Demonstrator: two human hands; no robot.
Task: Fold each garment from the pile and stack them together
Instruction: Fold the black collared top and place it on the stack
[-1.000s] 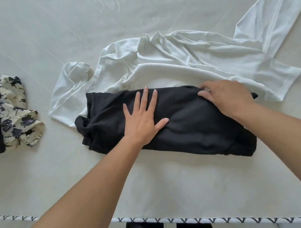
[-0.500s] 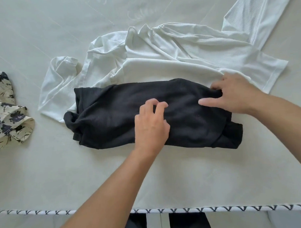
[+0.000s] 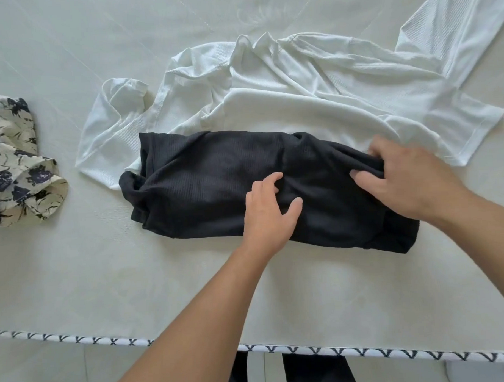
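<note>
The black garment [image 3: 230, 186] lies as a long, narrow band across the middle of the pale surface [image 3: 134, 280], its far edge overlapping the white garment [image 3: 313, 103]; you appear to be partway through folding it, with at least one crosswise fold left. Your right hand [image 3: 410, 179] pinches the band's right end, thumb in front and fingers curled behind a raised ridge of cloth. Your left hand [image 3: 270, 213] rests on the band near its middle, fingers bent and digging into the fabric; whether they hold a fold you cannot tell. The white garment lies spread and rumpled, not yet folded. At the left edge, a floral garment [image 3: 18, 167] sits well apart, seemingly already folded.
</note>
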